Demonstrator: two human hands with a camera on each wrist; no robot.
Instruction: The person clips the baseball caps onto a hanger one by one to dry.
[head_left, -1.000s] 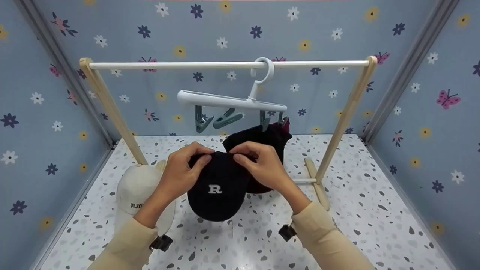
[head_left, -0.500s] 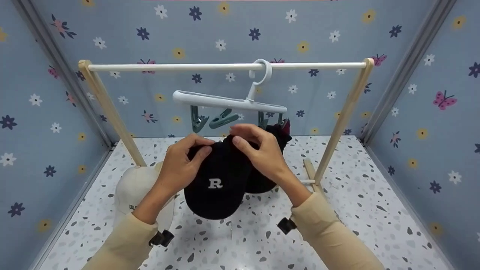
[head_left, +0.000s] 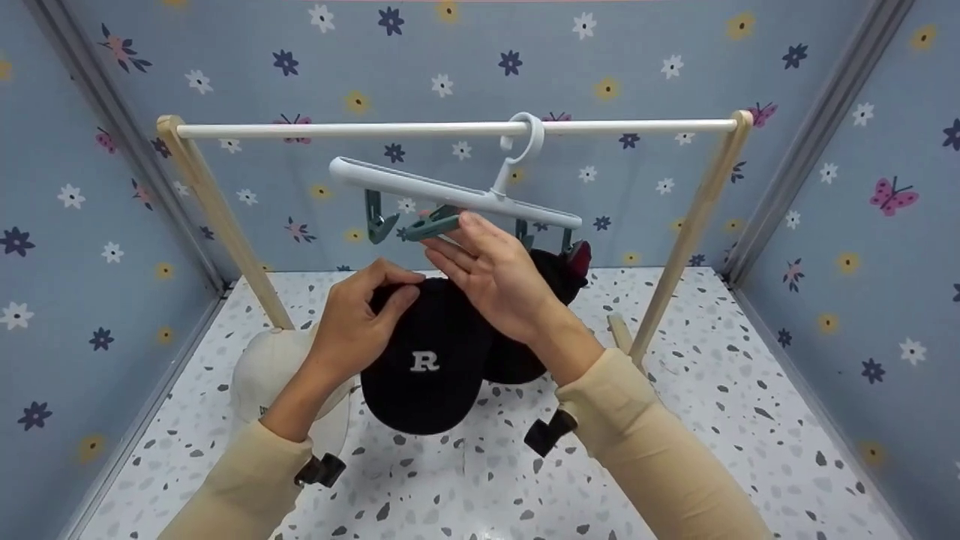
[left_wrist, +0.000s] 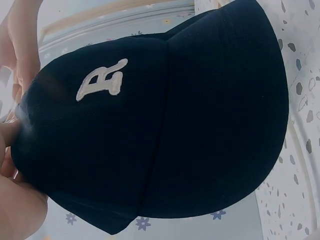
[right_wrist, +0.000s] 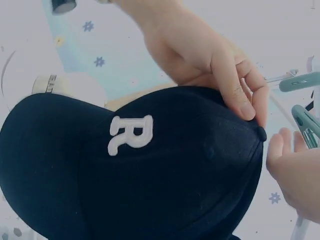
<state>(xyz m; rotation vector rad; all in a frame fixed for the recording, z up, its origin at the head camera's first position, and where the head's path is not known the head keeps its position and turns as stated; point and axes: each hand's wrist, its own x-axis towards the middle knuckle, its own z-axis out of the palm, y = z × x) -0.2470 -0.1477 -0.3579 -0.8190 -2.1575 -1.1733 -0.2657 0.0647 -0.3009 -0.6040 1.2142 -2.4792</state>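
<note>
My left hand (head_left: 352, 319) pinches the crown of a black baseball cap (head_left: 422, 397) with a white letter R on its front; the brim hangs downward. In the left wrist view the cap (left_wrist: 200, 125) fills most of the picture. My right hand (head_left: 502, 277) is off the cap and holds a green clip (head_left: 433, 225) by its lower end, thumb against it and the other fingers partly behind. That clip hangs from a white hanger (head_left: 420, 184), hooked over a white rail (head_left: 337, 130). In the right wrist view, the left thumb and fingers grip the cap (right_wrist: 175, 160) near its top button.
Another green clip (head_left: 379, 217) hangs at the hanger's left end. Dark cap-like headwear (head_left: 517, 367) hangs from the right-end clips, partly behind my right hand. A cream cap (head_left: 262, 367) with lettering is at the left, by the wooden rack leg (head_left: 232, 232). Flowered walls surround the speckled floor (head_left: 465, 487).
My right hand has let go of the cap's top and moved up to the green clip. The hanger's left end has tilted upward. My left hand still pinches the cap, slightly higher.
</note>
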